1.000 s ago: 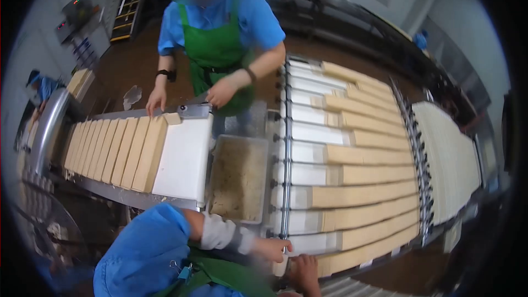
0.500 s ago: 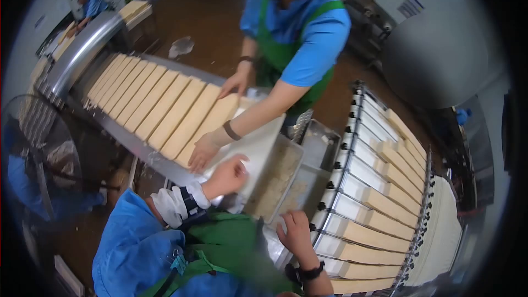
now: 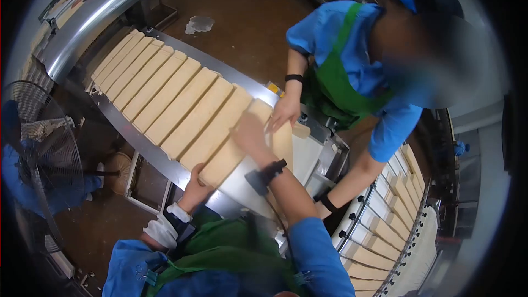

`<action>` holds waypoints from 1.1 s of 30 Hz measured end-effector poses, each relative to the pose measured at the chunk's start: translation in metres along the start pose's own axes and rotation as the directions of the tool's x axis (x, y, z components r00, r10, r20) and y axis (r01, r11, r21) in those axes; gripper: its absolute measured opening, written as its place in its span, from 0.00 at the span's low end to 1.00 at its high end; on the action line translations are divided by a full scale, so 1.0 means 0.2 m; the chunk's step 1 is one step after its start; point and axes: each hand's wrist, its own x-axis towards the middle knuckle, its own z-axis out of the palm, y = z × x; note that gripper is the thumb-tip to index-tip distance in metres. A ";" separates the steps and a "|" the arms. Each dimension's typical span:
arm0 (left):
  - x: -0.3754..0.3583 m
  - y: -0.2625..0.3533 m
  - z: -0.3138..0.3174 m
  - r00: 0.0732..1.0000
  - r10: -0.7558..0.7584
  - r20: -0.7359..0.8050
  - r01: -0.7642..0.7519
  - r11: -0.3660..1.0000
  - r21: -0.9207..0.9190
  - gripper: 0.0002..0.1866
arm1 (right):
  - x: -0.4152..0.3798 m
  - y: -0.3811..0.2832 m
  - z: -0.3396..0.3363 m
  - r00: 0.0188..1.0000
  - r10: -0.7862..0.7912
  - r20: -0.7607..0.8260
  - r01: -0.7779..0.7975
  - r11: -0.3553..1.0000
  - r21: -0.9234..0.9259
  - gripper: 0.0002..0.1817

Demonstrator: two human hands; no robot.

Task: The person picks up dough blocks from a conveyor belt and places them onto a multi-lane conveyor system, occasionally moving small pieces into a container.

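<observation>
Long pale slabs point(image 3: 181, 93) lie side by side across a metal conveyor table. My left hand point(image 3: 196, 190) is at the near end of the last full slab point(image 3: 220, 165) in the row, its thumb and fingers curved against that end. My right hand point(image 3: 252, 135) reaches across to the far part of the same slab; motion blurs its fingers. A separate slab point(image 3: 282, 143) lies at an angle just right of my right hand, and a co-worker's hand point(image 3: 286, 111) touches its far end.
The co-worker's other arm point(image 3: 357, 179) reaches down beside my right forearm. Slabs sit in a slotted rack point(image 3: 379, 236) at the right. A white board point(image 3: 302, 157) and metal trays adjoin the table's end. A caged fan point(image 3: 47, 148) stands left, and a metal hood point(image 3: 91, 27) spans the conveyor.
My right hand has moved from beside the rack to the slab row, and my left hand onto a slab's end. The co-worker has shifted right, one arm now reaching toward the rack.
</observation>
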 end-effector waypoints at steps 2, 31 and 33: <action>0.01 0.03 -0.04 0.997 -0.053 0.047 0.048 0.994 0.098 0.48 | 0.15 0.07 0.15 0.981 0.123 -0.150 -0.133 0.990 -0.055 0.41; 0.22 0.24 0.11 0.828 0.215 0.518 -0.530 0.603 0.597 0.48 | -0.63 0.66 -0.23 0.628 0.777 0.035 -0.763 0.606 0.225 0.45; 0.20 0.31 0.17 0.833 0.200 0.516 -0.536 0.523 0.662 0.46 | -0.84 0.66 -0.25 0.800 0.599 -0.033 -0.580 0.786 0.215 0.47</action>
